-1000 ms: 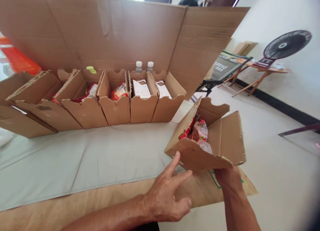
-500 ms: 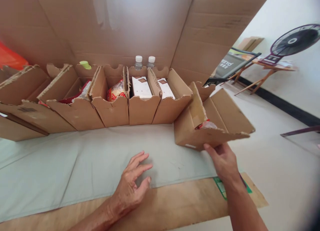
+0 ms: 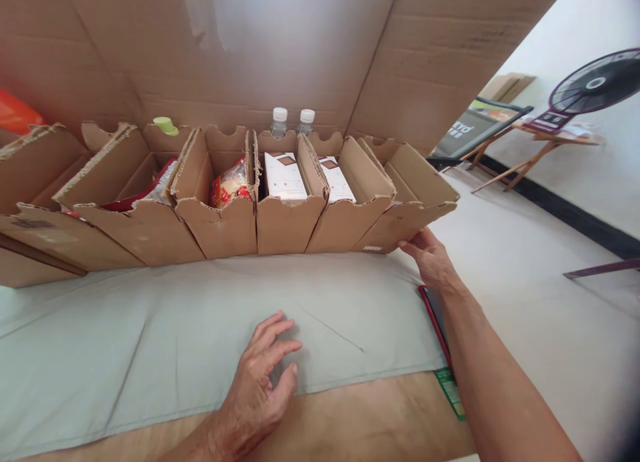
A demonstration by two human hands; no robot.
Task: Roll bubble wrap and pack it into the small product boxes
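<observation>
Box (image 3: 395,225) now joins the row (image 3: 225,225) at right, right hand (image 3: 430,259) open against it, left hand (image 3: 260,382) spread on tabletop (image 3: 150,329).

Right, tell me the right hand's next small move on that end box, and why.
Probably draw the right hand back off the end box: it stands on the grey cloth at the row's right end, front about level with its neighbour, so it seems placed.
</observation>
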